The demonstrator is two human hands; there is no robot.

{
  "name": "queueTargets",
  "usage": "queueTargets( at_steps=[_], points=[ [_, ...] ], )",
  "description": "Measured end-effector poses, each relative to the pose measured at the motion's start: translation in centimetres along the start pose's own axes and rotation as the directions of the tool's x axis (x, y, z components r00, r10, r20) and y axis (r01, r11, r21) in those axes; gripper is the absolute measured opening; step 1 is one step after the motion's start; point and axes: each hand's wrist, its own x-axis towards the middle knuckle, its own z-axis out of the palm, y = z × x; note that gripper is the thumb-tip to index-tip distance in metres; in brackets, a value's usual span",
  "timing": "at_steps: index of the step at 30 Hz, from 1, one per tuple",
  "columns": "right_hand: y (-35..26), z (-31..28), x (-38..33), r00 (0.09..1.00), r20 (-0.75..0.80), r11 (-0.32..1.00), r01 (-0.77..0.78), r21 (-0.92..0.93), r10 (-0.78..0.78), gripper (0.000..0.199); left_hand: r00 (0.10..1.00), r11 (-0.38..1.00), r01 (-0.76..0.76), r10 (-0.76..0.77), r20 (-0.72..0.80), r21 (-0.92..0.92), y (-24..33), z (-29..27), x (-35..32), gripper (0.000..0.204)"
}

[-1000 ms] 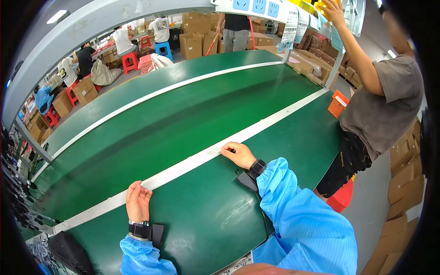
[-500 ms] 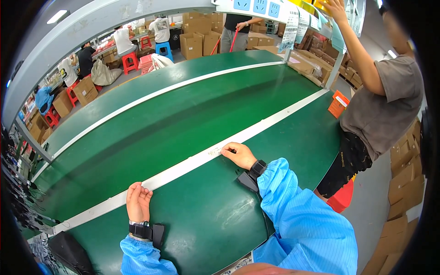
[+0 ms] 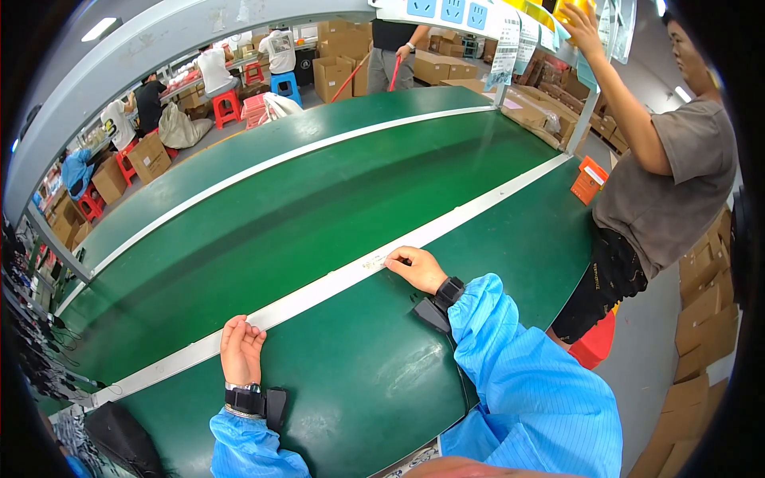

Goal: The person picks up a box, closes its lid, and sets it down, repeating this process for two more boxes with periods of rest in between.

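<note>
My left hand [image 3: 242,350] rests palm up at the near edge of a white strip [image 3: 303,305] along the green worktable [image 3: 351,382]. Its fingers are loosely curled and apart, holding nothing. Farther right, my right hand [image 3: 416,270] lies at the same strip, thumb and fingertips brought together in a pinch. Nothing shows between them. Small faint marks [image 3: 371,262] are on the strip beside those fingertips. Each wrist wears a black strap with a black box, and blue sleeves cover both forearms.
A black pouch [image 3: 123,438] lies at the near left, by tangled dark cables [image 3: 36,338]. An orange box [image 3: 589,182] stands at the right edge, beside a co-worker [image 3: 665,175] reaching up to a yellow bin [image 3: 575,17]. A grey frame [image 3: 159,40] arches overhead, with sockets [image 3: 453,9].
My hands have stayed in place. The co-worker at the right has shifted the raised hand and turned their head. Beyond the table, the person with red handles has moved left.
</note>
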Motion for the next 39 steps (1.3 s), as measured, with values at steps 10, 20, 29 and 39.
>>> queueTargets(
  at_steps=[10, 20, 29, 39],
  points=[
    [0.1, 1.0, 0.4, 0.998, 0.055, 0.998, 0.034, 0.060, -0.038, 0.014, 1.000, 1.000, 0.002, -0.002, -0.031, 0.004, 0.3, -0.8, -0.6, 0.014],
    [0.4, -0.3, 0.4, 0.998, 0.005, 0.998, 0.061, -0.026, -0.060, 0.013, 0.999, 0.997, 0.041, -0.040, 0.029, -0.061, 0.0, -0.5, 0.5, 0.013],
    [0.4, -0.5, 0.3, 0.999, 0.030, 1.000, -0.012, 0.019, 0.011, 0.011, 0.998, 0.996, 0.055, -0.055, 0.006, -0.067, -0.3, -0.2, 0.2, 0.010],
    [0.4, -0.5, 0.4, 1.000, 0.025, 0.999, -0.009, 0.044, 0.008, 0.011, 0.999, 0.998, 0.044, -0.042, 0.025, -0.054, -0.2, -0.2, 0.5, 0.009]
  ],
)
